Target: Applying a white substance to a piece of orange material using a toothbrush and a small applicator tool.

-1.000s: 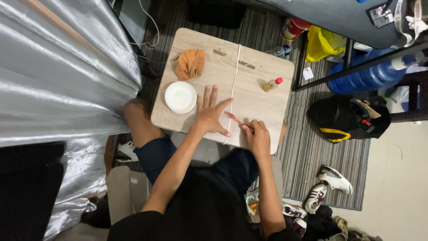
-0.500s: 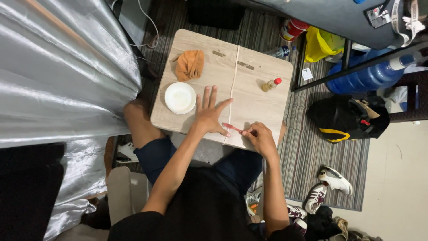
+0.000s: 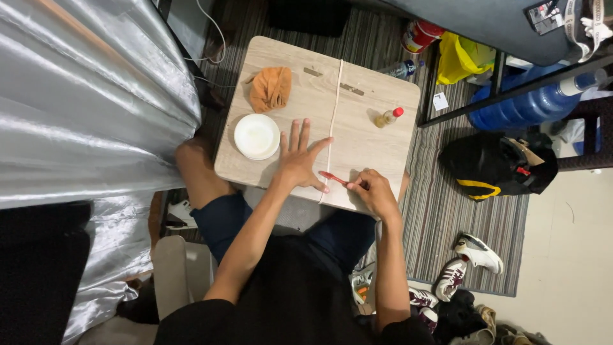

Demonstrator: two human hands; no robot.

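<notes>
now | right hand (image 3: 373, 191) grips red toothbrush (image 3: 333, 178), pointing up-left | left hand (image 3: 299, 160) flat, open

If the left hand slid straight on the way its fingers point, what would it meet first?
The left hand lies flat on the table, fingers pointing to the far edge. The way looks free; the orange cloth lies just left of that line.

Wearing a black short-sleeved top, filling the lower centre of the frame. Wearing dark navy shorts, showing at mid-frame just below the table edge. Leaving both forearms bare from the sleeves down. Showing left hand (image 3: 300, 160) and right hand (image 3: 373, 191) ungloved, carrying no visible rings, watch or bands. Showing bare knee at centre left.
</notes>
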